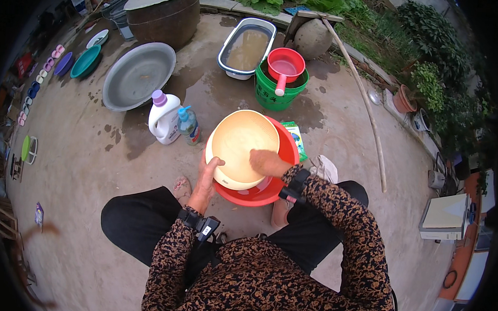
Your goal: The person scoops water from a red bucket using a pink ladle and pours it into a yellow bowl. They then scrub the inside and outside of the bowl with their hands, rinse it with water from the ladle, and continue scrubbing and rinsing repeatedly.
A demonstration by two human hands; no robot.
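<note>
A cream plastic basin with a perforated draining edge (241,134) is tilted over a red plastic basin (289,144) between my knees. My left hand (206,176) grips its near left rim, the thumb over the edge. Inside it, against the right part of its inner wall, is my right hand (267,162), blurred and with its fingers curled; whether it holds something cannot be told. Left of the basins stand a white detergent jug (165,120) with a purple cap and a clear pump bottle (189,128) with a blue top.
Ahead are a green bucket (272,99) with a red dipper (285,65) on it, a white-rimmed tub (224,50) of cloudy water and a large grey basin (135,75). A green and white packet (296,139) and a pale cloth (325,168) lie at the right, near a long wooden stick (362,91).
</note>
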